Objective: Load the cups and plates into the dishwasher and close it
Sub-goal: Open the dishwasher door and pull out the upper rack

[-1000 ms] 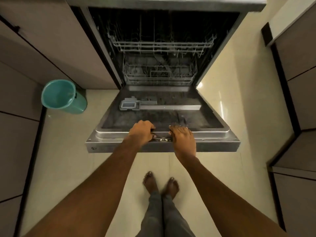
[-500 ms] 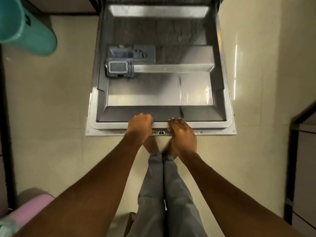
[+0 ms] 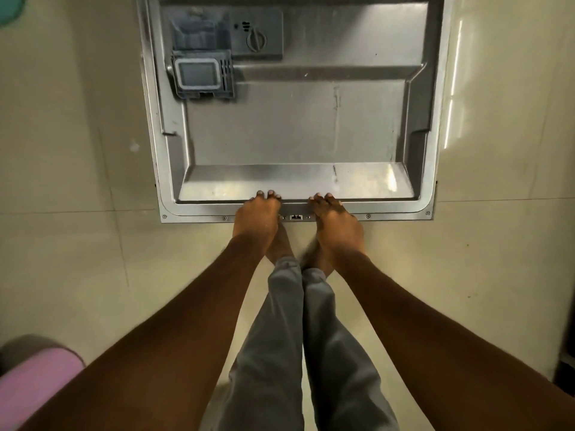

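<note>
Gripping the near rim of the open dishwasher door [image 3: 295, 126] with left hand [image 3: 256, 219] and right hand [image 3: 337, 225], fingers [image 3: 270, 193] curled over it, no cups or plates in sight, maybe risking a hard drop if fingers slip.

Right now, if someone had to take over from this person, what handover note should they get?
Hands: the left hand grips the front edge of the dishwasher door, fingers curled over its lip. The right hand grips the same edge, on the other side of the latch.
Door: open, inner face up, detergent dispenser at its far left.
Done: door is open.
Left: load the cups and plates (none in view; racks out of frame), then close the door.
</note>
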`<state>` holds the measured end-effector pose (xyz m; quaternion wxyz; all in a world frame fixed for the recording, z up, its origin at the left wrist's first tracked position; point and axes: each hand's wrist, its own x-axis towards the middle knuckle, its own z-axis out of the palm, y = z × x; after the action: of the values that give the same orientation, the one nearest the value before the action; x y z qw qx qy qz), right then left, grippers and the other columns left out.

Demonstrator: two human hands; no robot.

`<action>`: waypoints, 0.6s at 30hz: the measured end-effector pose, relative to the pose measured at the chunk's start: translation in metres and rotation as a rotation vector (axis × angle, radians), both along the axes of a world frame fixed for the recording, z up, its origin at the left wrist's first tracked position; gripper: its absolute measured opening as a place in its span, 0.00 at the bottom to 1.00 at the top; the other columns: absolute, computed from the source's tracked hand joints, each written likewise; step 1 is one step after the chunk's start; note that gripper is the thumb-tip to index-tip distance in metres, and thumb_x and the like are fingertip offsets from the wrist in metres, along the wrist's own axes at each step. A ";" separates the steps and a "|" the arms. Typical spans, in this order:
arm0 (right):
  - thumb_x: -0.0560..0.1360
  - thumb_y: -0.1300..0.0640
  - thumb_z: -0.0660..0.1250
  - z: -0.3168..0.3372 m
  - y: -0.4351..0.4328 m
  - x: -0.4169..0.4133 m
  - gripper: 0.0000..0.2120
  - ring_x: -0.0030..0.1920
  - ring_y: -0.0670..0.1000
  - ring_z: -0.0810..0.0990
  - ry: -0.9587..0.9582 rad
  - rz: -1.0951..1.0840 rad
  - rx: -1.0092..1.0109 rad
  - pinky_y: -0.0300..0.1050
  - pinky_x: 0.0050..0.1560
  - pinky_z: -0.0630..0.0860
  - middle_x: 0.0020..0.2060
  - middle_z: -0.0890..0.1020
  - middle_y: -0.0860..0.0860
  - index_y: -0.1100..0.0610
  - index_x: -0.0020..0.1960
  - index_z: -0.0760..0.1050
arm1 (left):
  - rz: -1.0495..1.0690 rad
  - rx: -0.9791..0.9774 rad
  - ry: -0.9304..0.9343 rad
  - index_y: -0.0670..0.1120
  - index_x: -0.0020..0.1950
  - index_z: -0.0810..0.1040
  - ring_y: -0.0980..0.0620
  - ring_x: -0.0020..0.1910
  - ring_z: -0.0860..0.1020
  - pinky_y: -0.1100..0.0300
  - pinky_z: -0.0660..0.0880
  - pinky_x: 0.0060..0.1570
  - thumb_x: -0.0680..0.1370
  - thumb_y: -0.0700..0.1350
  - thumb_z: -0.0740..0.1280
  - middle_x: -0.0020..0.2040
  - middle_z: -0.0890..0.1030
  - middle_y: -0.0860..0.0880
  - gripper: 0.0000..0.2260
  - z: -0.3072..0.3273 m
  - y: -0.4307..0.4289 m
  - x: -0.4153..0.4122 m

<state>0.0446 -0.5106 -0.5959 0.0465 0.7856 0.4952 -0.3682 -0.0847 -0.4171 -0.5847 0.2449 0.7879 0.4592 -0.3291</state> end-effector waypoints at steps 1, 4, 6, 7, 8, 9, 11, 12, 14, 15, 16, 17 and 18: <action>0.80 0.65 0.57 -0.005 -0.001 0.000 0.27 0.77 0.48 0.56 -0.001 0.001 0.007 0.46 0.71 0.62 0.76 0.62 0.47 0.50 0.76 0.60 | 0.008 -0.006 -0.007 0.46 0.70 0.67 0.43 0.61 0.75 0.54 0.74 0.57 0.80 0.44 0.63 0.62 0.74 0.43 0.18 -0.004 -0.001 -0.001; 0.77 0.68 0.58 -0.011 -0.002 -0.001 0.30 0.77 0.48 0.54 0.020 0.006 0.029 0.45 0.73 0.59 0.76 0.60 0.47 0.51 0.77 0.59 | 0.006 -0.017 -0.051 0.47 0.75 0.61 0.44 0.67 0.70 0.53 0.71 0.63 0.81 0.44 0.62 0.70 0.68 0.44 0.23 -0.010 -0.004 -0.007; 0.79 0.67 0.58 -0.008 -0.001 -0.001 0.27 0.77 0.49 0.55 0.056 -0.015 0.029 0.46 0.73 0.59 0.76 0.62 0.48 0.53 0.76 0.62 | 0.042 -0.057 -0.088 0.48 0.77 0.56 0.44 0.73 0.63 0.52 0.65 0.68 0.81 0.44 0.61 0.76 0.60 0.45 0.26 -0.006 -0.005 -0.011; 0.79 0.65 0.59 -0.005 0.001 -0.001 0.25 0.76 0.50 0.57 0.070 -0.034 0.032 0.46 0.73 0.61 0.75 0.64 0.49 0.53 0.75 0.63 | 0.063 -0.088 -0.098 0.47 0.78 0.55 0.45 0.75 0.59 0.53 0.61 0.71 0.81 0.44 0.61 0.78 0.57 0.46 0.27 -0.002 -0.006 -0.012; 0.80 0.63 0.59 0.002 0.004 0.000 0.22 0.75 0.51 0.61 0.076 -0.050 0.038 0.47 0.72 0.64 0.73 0.67 0.51 0.54 0.74 0.66 | 0.087 -0.115 -0.111 0.47 0.78 0.54 0.46 0.76 0.57 0.53 0.58 0.72 0.80 0.45 0.62 0.78 0.56 0.46 0.28 0.004 -0.005 -0.012; 0.80 0.61 0.59 0.010 0.007 0.001 0.20 0.73 0.52 0.66 0.078 -0.072 0.045 0.48 0.69 0.67 0.71 0.71 0.52 0.54 0.72 0.68 | 0.112 -0.124 -0.129 0.47 0.78 0.55 0.46 0.76 0.58 0.54 0.59 0.72 0.80 0.46 0.63 0.77 0.59 0.46 0.29 0.010 -0.006 -0.012; 0.81 0.58 0.60 0.033 0.016 0.007 0.18 0.66 0.55 0.73 0.076 -0.139 0.085 0.48 0.63 0.72 0.66 0.76 0.54 0.55 0.70 0.70 | 0.175 -0.077 -0.168 0.46 0.75 0.61 0.44 0.69 0.69 0.54 0.68 0.66 0.79 0.48 0.64 0.70 0.70 0.44 0.26 0.027 -0.003 -0.010; 0.81 0.57 0.60 0.045 0.021 0.010 0.17 0.64 0.55 0.75 0.077 -0.174 0.104 0.47 0.60 0.73 0.64 0.77 0.55 0.55 0.69 0.71 | 0.205 -0.056 -0.179 0.46 0.73 0.64 0.45 0.64 0.73 0.54 0.71 0.62 0.79 0.48 0.65 0.66 0.74 0.44 0.24 0.038 -0.001 -0.009; 0.80 0.57 0.61 0.069 0.029 0.015 0.17 0.63 0.54 0.75 0.077 -0.205 0.143 0.46 0.60 0.73 0.63 0.77 0.54 0.55 0.68 0.72 | 0.243 -0.016 -0.221 0.47 0.70 0.67 0.45 0.61 0.76 0.55 0.73 0.58 0.79 0.48 0.65 0.63 0.77 0.44 0.20 0.062 0.005 -0.007; 0.80 0.57 0.61 0.085 0.034 0.018 0.17 0.64 0.54 0.75 0.074 -0.204 0.163 0.46 0.60 0.73 0.64 0.77 0.54 0.55 0.68 0.72 | 0.255 0.015 -0.249 0.47 0.69 0.67 0.46 0.61 0.75 0.55 0.73 0.59 0.79 0.48 0.65 0.63 0.76 0.45 0.19 0.077 0.010 -0.007; 0.80 0.57 0.61 0.097 0.038 0.021 0.16 0.64 0.54 0.75 0.073 -0.201 0.182 0.46 0.61 0.73 0.64 0.77 0.54 0.55 0.68 0.72 | 0.255 0.051 -0.274 0.47 0.69 0.68 0.46 0.62 0.75 0.55 0.72 0.60 0.79 0.49 0.64 0.64 0.76 0.45 0.19 0.091 0.013 -0.006; 0.80 0.57 0.61 0.109 0.041 0.023 0.16 0.64 0.54 0.74 0.070 -0.200 0.200 0.47 0.61 0.73 0.64 0.77 0.54 0.55 0.67 0.72 | 0.248 0.094 -0.298 0.46 0.69 0.68 0.47 0.63 0.74 0.55 0.71 0.62 0.79 0.49 0.64 0.64 0.75 0.45 0.19 0.103 0.017 -0.006; 0.80 0.57 0.61 0.126 0.046 0.026 0.16 0.63 0.54 0.75 0.066 -0.185 0.231 0.47 0.61 0.73 0.64 0.77 0.54 0.55 0.67 0.72 | 0.239 0.146 -0.334 0.46 0.68 0.68 0.47 0.63 0.73 0.56 0.70 0.63 0.79 0.48 0.63 0.64 0.75 0.45 0.18 0.120 0.022 -0.007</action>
<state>0.0709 -0.4650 -0.4701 -0.0946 0.8154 0.4611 -0.3369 -0.0917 -0.3953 -0.4647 0.2972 0.7870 0.5251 -0.1285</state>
